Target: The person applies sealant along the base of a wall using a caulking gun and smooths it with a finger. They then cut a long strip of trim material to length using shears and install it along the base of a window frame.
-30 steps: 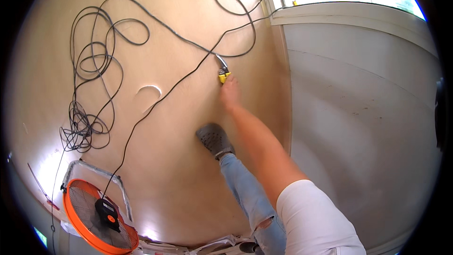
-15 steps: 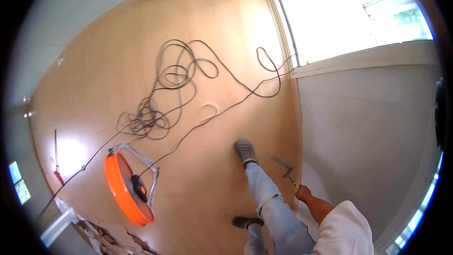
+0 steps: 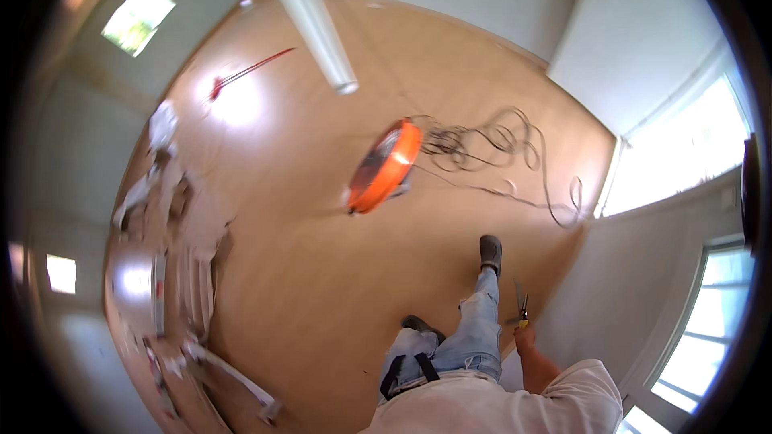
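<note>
My right hand [image 3: 524, 339] is low at the right, close to the wall, its fingers wrapped round a yellow-handled tool [image 3: 523, 323]. Thin grey and dark metal parts stick out ahead of the grip. Blur and small size hide the tool's exact kind. My left hand is outside the view. Below me, one grey clog [image 3: 490, 253] is planted forward on the brown floor [image 3: 322, 273], and the other is further back.
An orange drum fan [image 3: 392, 169] stands mid-floor, with a tangled dark cable [image 3: 503, 141] beyond it. Torn cardboard [image 3: 195, 289] lies along the left wall. A red tool with long thin arms [image 3: 241, 76] lies far left. A pale tube [image 3: 310, 20] hangs overhead. A white door [image 3: 631, 40] is far right.
My view has swung left, so the fan and cable now appear further right and more cardboard shows. The tool is still in my right hand, tilted more upright.
</note>
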